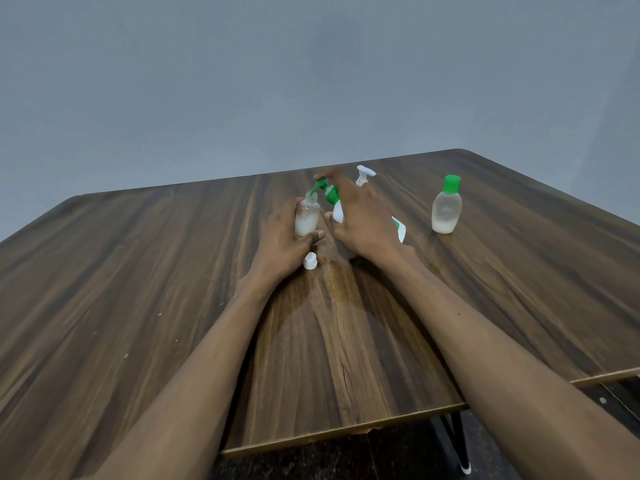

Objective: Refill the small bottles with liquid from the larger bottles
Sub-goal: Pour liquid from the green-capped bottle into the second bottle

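The left hand grips the small open bottle upright on the counter. The right hand holds the tilted pump bottle (green nozzle at the bottle's mouth). A white cap lies near; a green-capped bottle stands right.

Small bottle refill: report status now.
Left hand grips uncapped small bottle. Right hand tilts green pump bottle, nozzle at its mouth. White cap beside left hand.

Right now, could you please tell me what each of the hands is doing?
Left hand: grips the open small bottle, upright.
Right hand: holds the green pump bottle, tilted, nozzle at the small bottle's mouth.
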